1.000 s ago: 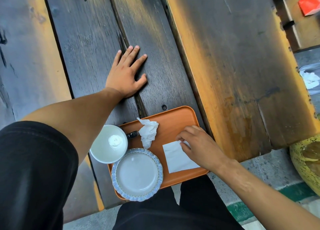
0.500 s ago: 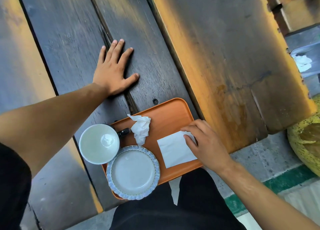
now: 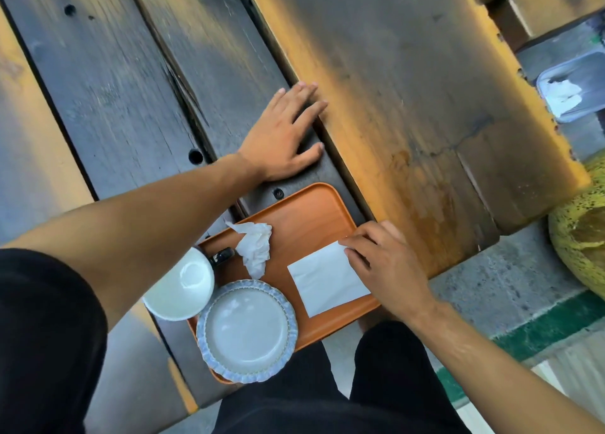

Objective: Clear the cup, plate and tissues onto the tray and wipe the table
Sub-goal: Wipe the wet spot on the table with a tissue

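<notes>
An orange tray [image 3: 307, 217] lies at the near edge of the dark wooden table [image 3: 409, 90]. On it sit a white cup [image 3: 180, 286] with a dark handle, a blue-rimmed white plate [image 3: 247, 329], a crumpled tissue [image 3: 257, 247] and a flat square tissue [image 3: 324, 283]. My left hand [image 3: 284, 132] lies palm down on the planks just beyond the tray, fingers spread and holding nothing. My right hand [image 3: 386, 266] has its fingers bent over the flat tissue's far right corner. Its thumb is hidden.
The table's right end stops a little past the tray. Beyond that edge, a grey bin [image 3: 569, 90] holding white paper stands on the concrete floor. A yellow speckled object [image 3: 582, 237] sits at the far right, with a green floor stripe [image 3: 540, 329] below it.
My left hand has slid to the right across the planks, still flat on the wood. My right hand has stayed on the flat tissue's corner. The view has shifted.
</notes>
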